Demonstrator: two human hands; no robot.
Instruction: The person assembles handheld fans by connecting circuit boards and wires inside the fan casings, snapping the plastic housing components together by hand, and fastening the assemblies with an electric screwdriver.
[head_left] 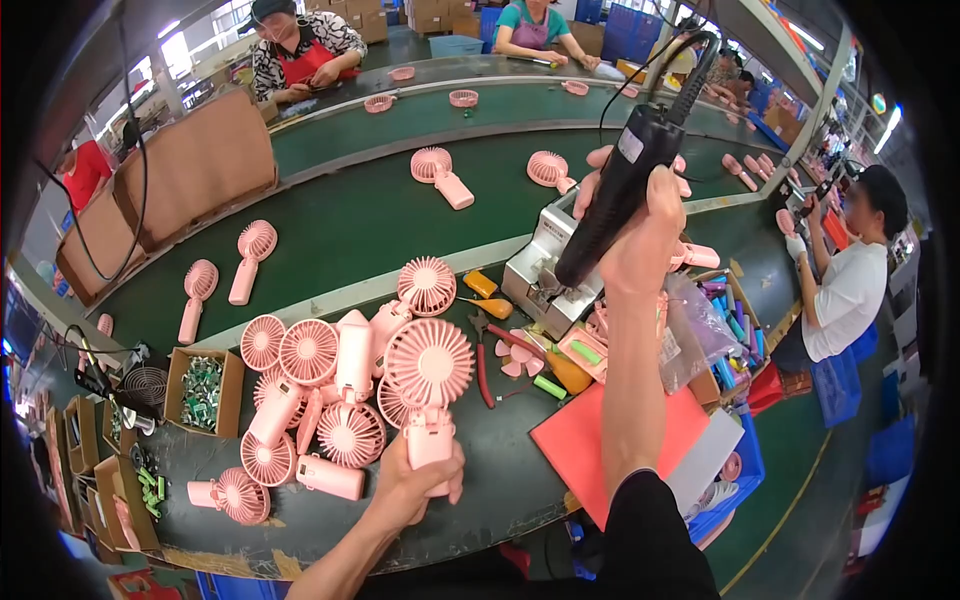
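My left hand (400, 488) is wrapped round the handle of a pink handheld fan (430, 362), its round grille facing up. In my right hand (645, 235) is a black electric screwdriver (622, 185), tilted with its lower end over a silver metal screw feeder (540, 258); the tip is hard to make out. A pile of similar pink fans (352, 360) lies on the bench just left of the held fan. Between my hands lie red-handled pliers (483, 372), a green battery cell (549, 387) and a loose pink fan blade (517, 360).
A green conveyor belt (340, 220) carrying spaced-out pink fans runs behind the bench. A cardboard box (234, 392) of circuit boards stands left. Under my right forearm lies a red sheet (575, 440). Coloured battery cells (735, 330) fill a box at right. Co-workers sit across and right.
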